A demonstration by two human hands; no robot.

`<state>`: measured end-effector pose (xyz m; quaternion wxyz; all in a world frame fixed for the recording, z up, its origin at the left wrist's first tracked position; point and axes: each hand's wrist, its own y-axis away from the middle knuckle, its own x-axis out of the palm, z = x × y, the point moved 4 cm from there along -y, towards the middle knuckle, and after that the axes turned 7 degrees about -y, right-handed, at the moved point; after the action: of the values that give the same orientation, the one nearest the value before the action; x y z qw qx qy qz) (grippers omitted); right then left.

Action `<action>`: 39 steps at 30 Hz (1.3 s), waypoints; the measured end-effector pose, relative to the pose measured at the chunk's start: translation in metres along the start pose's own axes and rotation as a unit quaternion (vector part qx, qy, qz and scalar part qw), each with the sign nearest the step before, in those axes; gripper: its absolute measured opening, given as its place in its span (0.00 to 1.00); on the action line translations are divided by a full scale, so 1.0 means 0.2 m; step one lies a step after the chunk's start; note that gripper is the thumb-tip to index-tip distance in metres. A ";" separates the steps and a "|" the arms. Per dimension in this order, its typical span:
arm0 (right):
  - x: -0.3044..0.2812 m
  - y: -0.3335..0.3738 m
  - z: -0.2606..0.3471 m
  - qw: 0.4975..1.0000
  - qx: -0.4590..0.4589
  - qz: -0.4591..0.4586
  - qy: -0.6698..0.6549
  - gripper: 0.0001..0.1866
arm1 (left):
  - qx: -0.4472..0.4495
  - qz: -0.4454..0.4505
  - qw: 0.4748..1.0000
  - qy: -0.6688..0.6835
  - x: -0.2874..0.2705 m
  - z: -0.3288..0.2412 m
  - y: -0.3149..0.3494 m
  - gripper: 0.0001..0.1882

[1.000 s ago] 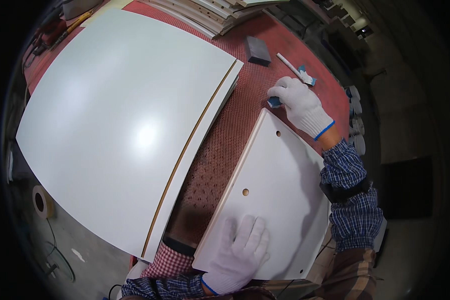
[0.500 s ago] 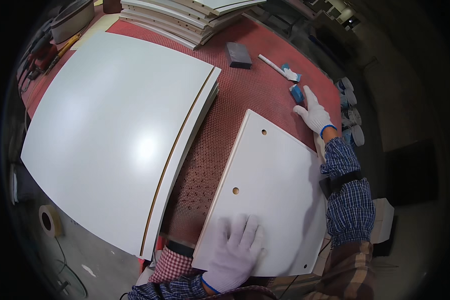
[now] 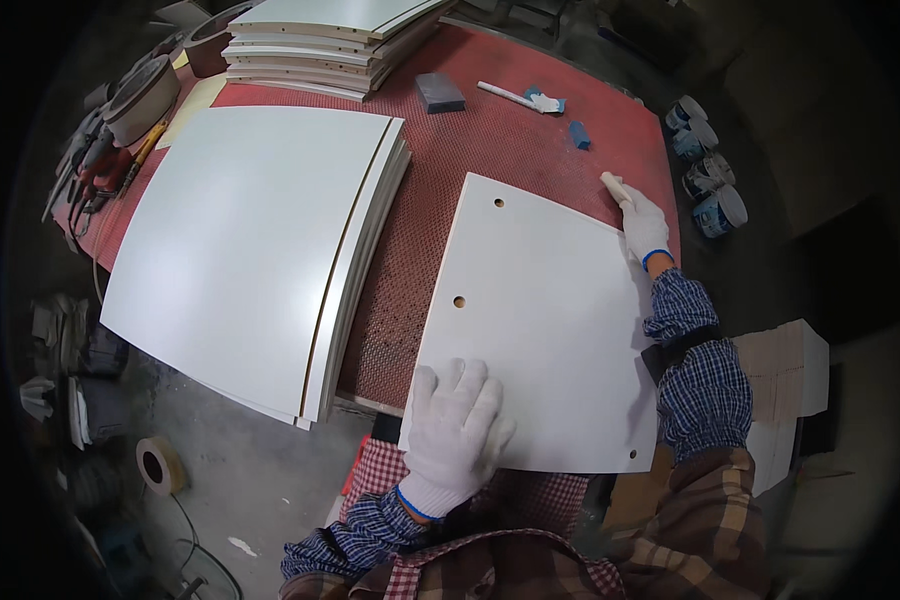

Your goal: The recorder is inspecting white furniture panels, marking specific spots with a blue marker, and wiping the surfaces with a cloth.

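Observation:
A white panel (image 3: pixel 545 330) with round holes lies in front of me, at the table's near side. My left hand (image 3: pixel 455 425), in a white knit glove with a blue cuff, rests on its near left part, fingers spread and holding nothing. Beyond the panel's right edge, my gloved right hand (image 3: pixel 645 225) closes around a short beige roll-like piece (image 3: pixel 615 187); its exact kind is unclear. Farther off are a small blue block (image 3: pixel 579 135) and a white stick (image 3: pixel 505 94) beside a crumpled blue-and-white scrap (image 3: pixel 545 101).
Stacked white grooved panels (image 3: pixel 240 240) lie on the left of the red table (image 3: pixel 450 140), with another stack (image 3: pixel 310 60) behind. A dark grey block (image 3: pixel 440 92) sits at the back. Tools (image 3: pixel 110 170) lie far left; several paint tubs (image 3: pixel 705 165) stand beyond the right edge.
My right hand has gone from open, reaching toward the blue block, to closed around the beige piece. My left hand stays on the panel. The whole view has shifted.

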<state>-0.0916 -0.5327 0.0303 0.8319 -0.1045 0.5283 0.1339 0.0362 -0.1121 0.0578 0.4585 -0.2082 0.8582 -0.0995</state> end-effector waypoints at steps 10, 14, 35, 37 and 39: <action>0.33 0.62 0.80 0.881 -0.447 0.149 -0.046 0.25 | -0.137 -0.157 0.978 0.030 -0.32 0.16 0.41 0.21; 0.28 1.32 0.74 0.781 -0.563 0.262 -0.063 0.22 | -0.154 -0.173 0.972 0.025 -0.23 0.17 0.55 0.20; -0.28 1.96 0.09 0.945 -0.310 0.102 -0.010 0.33 | -0.290 -0.032 0.951 0.104 -0.14 0.00 0.30 0.11; -0.26 1.94 0.17 0.931 -0.339 0.134 -0.007 0.32 | -0.309 -0.065 0.937 0.151 -0.14 0.02 0.33 0.08; -0.20 1.82 0.22 0.911 -0.379 0.162 -0.018 0.31 | -0.429 -0.102 0.821 0.362 -0.09 0.10 0.36 0.15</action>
<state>-0.1919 -0.1805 0.0724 0.7058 -0.3229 0.4325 0.4588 0.0418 -0.0398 0.0343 -0.0340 -0.4195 0.8922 0.1637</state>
